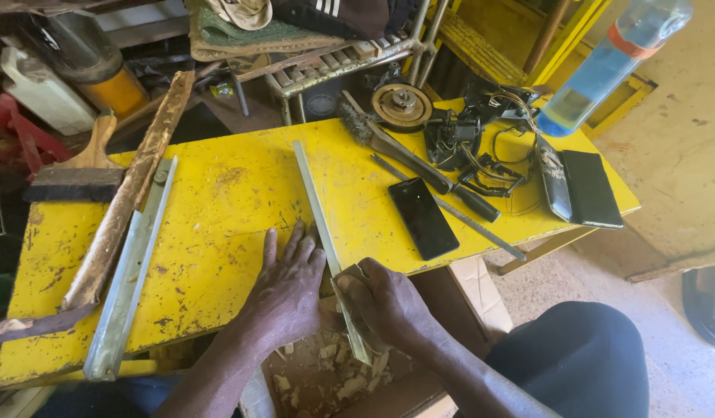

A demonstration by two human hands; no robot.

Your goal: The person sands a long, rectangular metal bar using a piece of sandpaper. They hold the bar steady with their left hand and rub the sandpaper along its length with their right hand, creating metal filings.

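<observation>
Metal strip (320,209) lies lengthwise across the yellow desk (218,201), its near end overhanging the edge. The left hand (288,290) presses flat just beside it, fingers spread. The right hand (380,302) is closed over the strip's near part, perhaps gripping a small tool, mostly hidden. A black phone (423,217) lies beyond the right hand.

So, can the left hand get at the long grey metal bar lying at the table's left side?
Probably yes: the left hand rests flat on the yellow table, and bare tabletop lies between it and the grey metal bar.

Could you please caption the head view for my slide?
Both hands, left hand and right hand, hold a metal strip on a yellow table.
</observation>
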